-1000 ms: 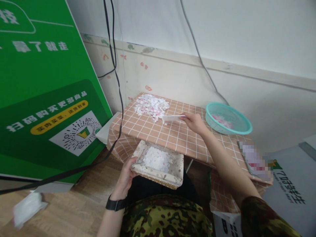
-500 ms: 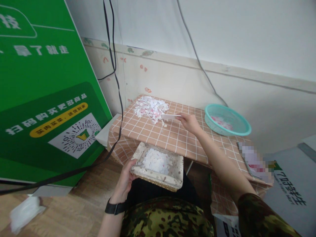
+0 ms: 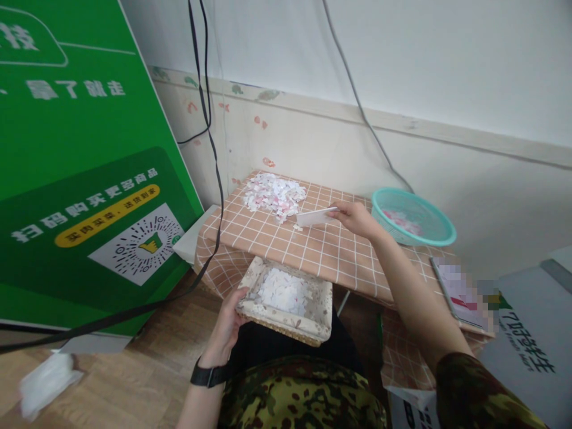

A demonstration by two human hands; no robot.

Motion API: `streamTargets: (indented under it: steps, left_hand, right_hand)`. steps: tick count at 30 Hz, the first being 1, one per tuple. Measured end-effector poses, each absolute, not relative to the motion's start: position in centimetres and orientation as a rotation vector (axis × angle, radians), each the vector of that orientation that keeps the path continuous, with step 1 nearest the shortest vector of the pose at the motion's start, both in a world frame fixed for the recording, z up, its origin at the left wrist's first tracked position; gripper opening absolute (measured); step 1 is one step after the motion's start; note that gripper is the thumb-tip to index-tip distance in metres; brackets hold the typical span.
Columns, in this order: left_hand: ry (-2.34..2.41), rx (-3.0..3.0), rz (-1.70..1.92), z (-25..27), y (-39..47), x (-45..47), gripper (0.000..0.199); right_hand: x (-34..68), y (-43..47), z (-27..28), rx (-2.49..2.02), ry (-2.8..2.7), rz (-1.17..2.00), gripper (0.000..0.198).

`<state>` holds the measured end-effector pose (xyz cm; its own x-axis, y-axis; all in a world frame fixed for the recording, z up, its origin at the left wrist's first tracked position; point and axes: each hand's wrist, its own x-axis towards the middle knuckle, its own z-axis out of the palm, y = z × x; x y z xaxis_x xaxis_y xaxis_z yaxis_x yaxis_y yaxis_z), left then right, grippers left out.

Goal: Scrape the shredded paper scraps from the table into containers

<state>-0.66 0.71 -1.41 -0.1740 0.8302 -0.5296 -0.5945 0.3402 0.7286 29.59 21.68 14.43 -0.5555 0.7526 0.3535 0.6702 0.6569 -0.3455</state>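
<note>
My left hand [image 3: 230,325] grips the left side of a cloth-lined basket [image 3: 319,307] in front of my lap, just below the table's edge. White paper scraps [image 3: 283,291] lie inside it. Over the table, my right hand [image 3: 355,219] pinches a flat white card [image 3: 316,216] by its right end. The card's left end is close to a loose pile of white and pinkish paper scraps [image 3: 272,193] on the checked cloth.
A turquoise plastic basket [image 3: 413,217] with pink and white bits stands right on the table [image 3: 339,256]. A flat tablet-like item [image 3: 458,292] lies near the right edge. Black cables [image 3: 217,173] hang at the left by a green sign [image 3: 89,131].
My right hand has moved a little to the right with the card, away from the pile, and the card's face is turned more into view. My left hand and the basket stay put.
</note>
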Motion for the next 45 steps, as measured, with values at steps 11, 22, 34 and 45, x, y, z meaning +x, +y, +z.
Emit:
streamTargets:
  steps: [11, 22, 34, 45]
  left_hand:
    - [1.178, 0.27, 1.307, -1.3, 0.6, -0.6, 0.033]
    - [1.186, 0.248, 1.304, -1.2, 0.6, -0.7, 0.032]
    - [1.193, 0.24, 1.302, -1.1, 0.6, -0.6, 0.03]
    - [1.212, 0.237, 1.306, -1.1, 0.6, -0.7, 0.032]
  right_hand:
    - [30.3, 21.8, 10.3, -1.144, -2.171, 0.407, 0.039]
    - [31.4, 21.6, 8.6, -1.144, -1.965, 0.677, 0.039]
    - [33.7, 22.5, 8.6, -1.113, -1.934, 1.0, 0.04]
    - [31.5, 21.8, 8.1, -1.223, -1.957, 0.639, 0.043]
